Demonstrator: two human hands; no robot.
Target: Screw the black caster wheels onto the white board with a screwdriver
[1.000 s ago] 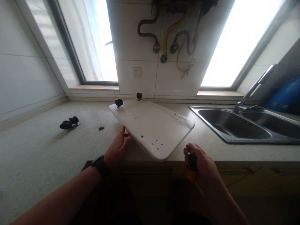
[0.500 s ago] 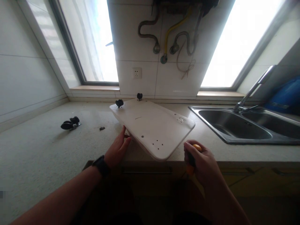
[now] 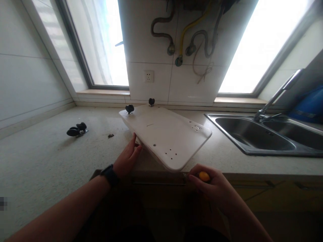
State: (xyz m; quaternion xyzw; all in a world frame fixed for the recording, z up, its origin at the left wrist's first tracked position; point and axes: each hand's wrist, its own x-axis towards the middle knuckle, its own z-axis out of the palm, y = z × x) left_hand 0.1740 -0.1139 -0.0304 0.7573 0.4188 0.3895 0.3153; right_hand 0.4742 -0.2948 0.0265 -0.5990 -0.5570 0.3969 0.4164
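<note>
A white board with rounded corners lies aslant on the counter, its near corner reaching the front edge. Two black casters stand on its far-left end, one of them the nearer caster; groups of small holes mark the opposite end. My left hand grips the board's left edge, some fingers hidden beneath it. In my closed right hand, just right of the near corner and below counter level, is a screwdriver with an orange and black handle. Its shaft is hard to make out.
Loose black casters lie on the counter at left. Between them and the board is a small pile of screws. A steel sink with a tall faucet is at right. Pipes hang on the back wall.
My right hand has moved slightly left and down, turning the screwdriver so its handle end faces me more. My left hand stays on the board. The view has shifted a little.
</note>
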